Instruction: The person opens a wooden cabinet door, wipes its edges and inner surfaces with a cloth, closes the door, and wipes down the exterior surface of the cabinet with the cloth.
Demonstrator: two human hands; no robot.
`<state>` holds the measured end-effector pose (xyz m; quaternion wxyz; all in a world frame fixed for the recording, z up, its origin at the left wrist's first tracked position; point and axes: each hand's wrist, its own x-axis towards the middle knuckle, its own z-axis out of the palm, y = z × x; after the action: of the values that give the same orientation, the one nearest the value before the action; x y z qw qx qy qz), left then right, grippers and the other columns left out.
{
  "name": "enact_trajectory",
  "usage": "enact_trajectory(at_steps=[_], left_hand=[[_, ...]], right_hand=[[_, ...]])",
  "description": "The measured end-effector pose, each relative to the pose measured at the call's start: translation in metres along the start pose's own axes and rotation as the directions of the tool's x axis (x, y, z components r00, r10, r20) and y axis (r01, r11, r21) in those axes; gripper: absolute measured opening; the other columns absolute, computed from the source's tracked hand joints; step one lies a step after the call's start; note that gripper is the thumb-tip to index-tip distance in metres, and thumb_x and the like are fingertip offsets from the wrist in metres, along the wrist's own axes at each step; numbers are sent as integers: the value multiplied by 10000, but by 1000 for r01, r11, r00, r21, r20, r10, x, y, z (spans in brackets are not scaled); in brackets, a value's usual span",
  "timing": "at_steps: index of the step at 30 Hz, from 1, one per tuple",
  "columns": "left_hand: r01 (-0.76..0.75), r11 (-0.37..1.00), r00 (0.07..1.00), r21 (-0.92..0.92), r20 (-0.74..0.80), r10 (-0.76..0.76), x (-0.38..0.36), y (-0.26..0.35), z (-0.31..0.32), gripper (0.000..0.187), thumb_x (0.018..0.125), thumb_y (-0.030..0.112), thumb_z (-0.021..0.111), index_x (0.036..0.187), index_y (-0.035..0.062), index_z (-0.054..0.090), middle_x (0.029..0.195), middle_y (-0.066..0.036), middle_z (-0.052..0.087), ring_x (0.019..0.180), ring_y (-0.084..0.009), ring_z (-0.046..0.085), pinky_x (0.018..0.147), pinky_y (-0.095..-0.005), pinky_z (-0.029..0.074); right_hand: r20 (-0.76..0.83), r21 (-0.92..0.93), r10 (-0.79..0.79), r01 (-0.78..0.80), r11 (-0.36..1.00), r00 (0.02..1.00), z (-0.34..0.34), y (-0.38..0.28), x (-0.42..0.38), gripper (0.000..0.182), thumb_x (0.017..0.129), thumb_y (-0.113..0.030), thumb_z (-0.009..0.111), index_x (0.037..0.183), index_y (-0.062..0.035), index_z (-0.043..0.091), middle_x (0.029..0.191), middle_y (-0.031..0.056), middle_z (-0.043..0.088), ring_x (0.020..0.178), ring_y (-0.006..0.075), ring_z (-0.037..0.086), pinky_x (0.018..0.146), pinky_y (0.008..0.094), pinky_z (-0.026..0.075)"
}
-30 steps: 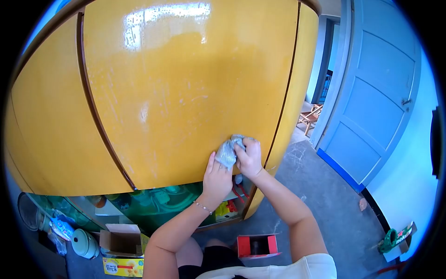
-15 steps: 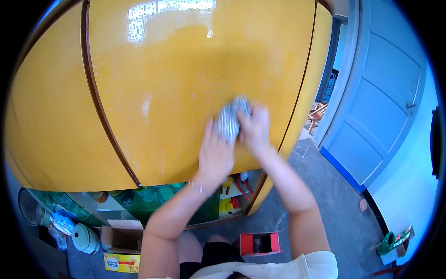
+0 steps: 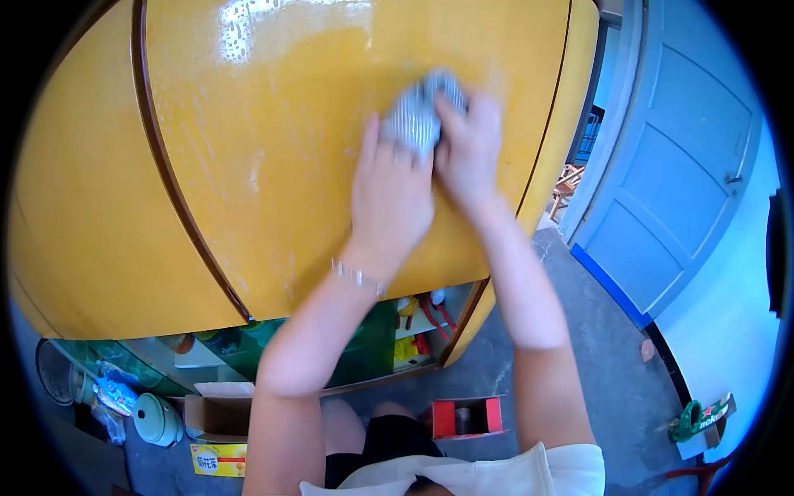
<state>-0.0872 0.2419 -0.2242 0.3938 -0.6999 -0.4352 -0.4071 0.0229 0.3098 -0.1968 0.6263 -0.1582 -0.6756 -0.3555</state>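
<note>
A striped grey-white cloth is pressed against the yellow cabinet panel, right of the panel's middle. My left hand lies over the lower left part of the cloth, fingers pointing up and holding it to the surface. The right hand grips the cloth's upper right side, its fingers closed and slightly blurred. Whitish streaks and wet droplets show on the panel. A bracelet is on my left wrist.
Below the panel is a shelf behind green glass. On the floor are an open cardboard box, a pale green pot, a yellow box and a red box. A blue door stands at right.
Both hands and the cloth have moved up the panel and slightly to the right. The cloth is still held between them.
</note>
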Motion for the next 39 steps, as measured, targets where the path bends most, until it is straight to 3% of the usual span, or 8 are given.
enact_trajectory(at_steps=[8, 14, 23, 25, 30, 31, 35, 39], left_hand=[[26, 982, 984, -189, 176, 8, -161, 34, 53, 320, 724, 119, 463, 995, -16, 566, 1030, -148, 553, 1078, -259, 456, 1013, -442, 230], [58, 988, 990, -140, 134, -40, -56, 27, 38, 360, 696, 84, 495, 1043, -6, 537, 1004, -156, 546, 1053, -294, 451, 1005, -488, 212], [85, 959, 977, -271, 212, -26, -207, 57, 75, 296, 713, 129, 476, 963, 10, 581, 997, -141, 571, 1048, -253, 480, 1016, -435, 229], [30, 919, 980, -394, 192, 51, -171, 65, 82, 257, 706, 135, 473, 888, 3, 599, 929, -137, 589, 1023, -243, 492, 1017, -431, 232], [-114, 943, 970, -311, 171, 173, -157, 68, 87, 183, 682, 133, 475, 746, 19, 603, 844, -109, 592, 946, -220, 520, 1009, -434, 250], [9, 961, 866, -278, 482, 131, -171, 52, 71, 205, 665, 162, 500, 790, 33, 600, 840, -94, 588, 943, -218, 514, 995, -436, 262], [72, 997, 938, -7, 339, -66, -246, -9, 31, 370, 715, 167, 511, 1075, 86, 531, 1146, -89, 504, 1120, -229, 426, 974, -457, 223], [93, 972, 932, -217, 363, -8, -228, 15, 53, 321, 701, 149, 516, 1009, 71, 560, 1070, -86, 545, 1087, -239, 446, 966, -493, 229]], right_hand=[[367, 149, 50, -111, 983, 929, -31, -32, -174, 255, 583, -49, 636, 835, -85, 612, 873, 138, 524, 770, 290, 513, 629, 378, 387], [34, -81, 188, -185, 979, 982, -13, -21, -70, 264, 605, -48, 618, 868, -72, 610, 883, 148, 513, 764, 309, 484, 648, 375, 381], [94, -102, 257, -247, 964, 962, -31, -78, -227, 116, 627, -53, 621, 728, -31, 567, 725, 126, 514, 635, 269, 506, 638, 368, 414], [171, 581, 901, -779, 235, 399, -36, -62, -210, 107, 724, -83, 582, 770, -1, 531, 787, 108, 513, 699, 200, 502, 658, 324, 415], [-99, 745, 993, -658, 112, 57, -22, -67, -208, 151, 762, -92, 546, 839, 10, 466, 830, 75, 497, 757, 141, 474, 683, 280, 414], [-96, 673, 980, -714, 192, 173, -5, -85, -231, 153, 743, -95, 547, 840, 5, 486, 813, 69, 499, 754, 158, 477, 702, 311, 410], [-34, 191, 654, -638, 746, 755, 25, -170, -223, 154, 642, -136, 586, 725, -10, 555, 661, 139, 489, 639, 308, 474, 606, 360, 393], [178, 422, 885, -846, 325, 429, 13, -141, -245, 96, 666, -46, 567, 738, 2, 527, 690, 95, 448, 625, 240, 456, 606, 338, 397]])
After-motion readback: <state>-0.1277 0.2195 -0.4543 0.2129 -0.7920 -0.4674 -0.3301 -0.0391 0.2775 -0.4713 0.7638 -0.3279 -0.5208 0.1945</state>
